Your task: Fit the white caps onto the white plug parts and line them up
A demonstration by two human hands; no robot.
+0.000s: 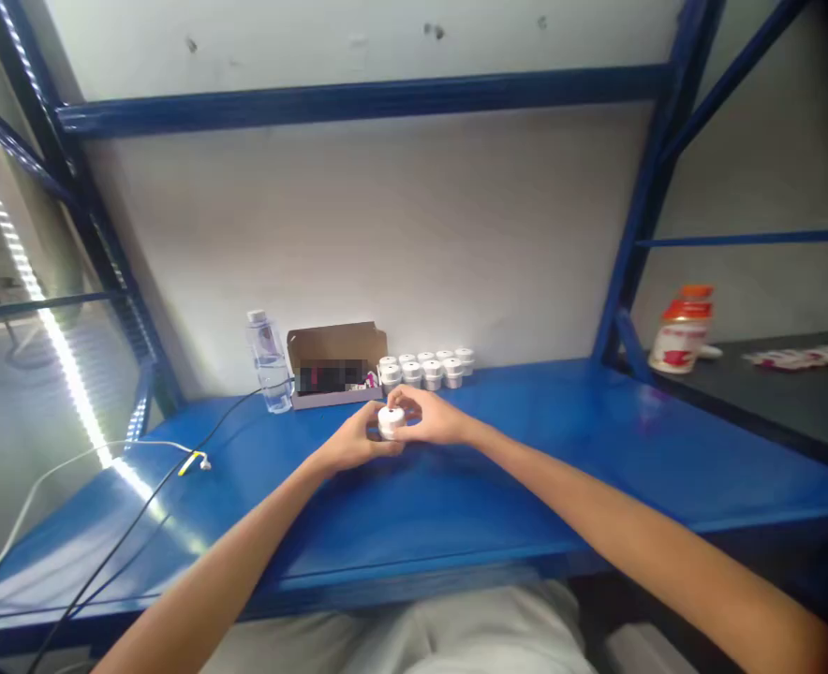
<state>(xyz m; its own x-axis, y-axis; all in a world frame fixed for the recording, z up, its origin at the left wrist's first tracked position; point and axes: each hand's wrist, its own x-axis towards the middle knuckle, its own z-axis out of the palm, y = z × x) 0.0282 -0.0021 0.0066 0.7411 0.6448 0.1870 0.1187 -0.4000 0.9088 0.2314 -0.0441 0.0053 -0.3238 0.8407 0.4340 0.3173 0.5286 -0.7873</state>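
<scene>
Between my two hands, just above or on the blue tabletop, is a small round white container (pixel 390 426) with a dark spot in the middle of its top. My left hand (pixel 358 438) curls its fingers round the left side of it. From the right, my right hand (pixel 428 417) grips the same container, thumb at the front and fingers at the top and back. Behind my hands stand two rows of similar white containers (pixel 432 373), close together. Left of these rows lies an open cardboard box (pixel 336 398) with its lid up; its contents are blurred out.
A clear water bottle (pixel 268 365) stands left of the box. A black cable (pixel 196 449) and a white cable (pixel 55 477) cross the left of the blue table (pixel 526 487). Rightward, an orange-capped bottle (pixel 682 332) stands on a dark surface (pixel 779 402) beyond the blue frame post (pixel 639 225).
</scene>
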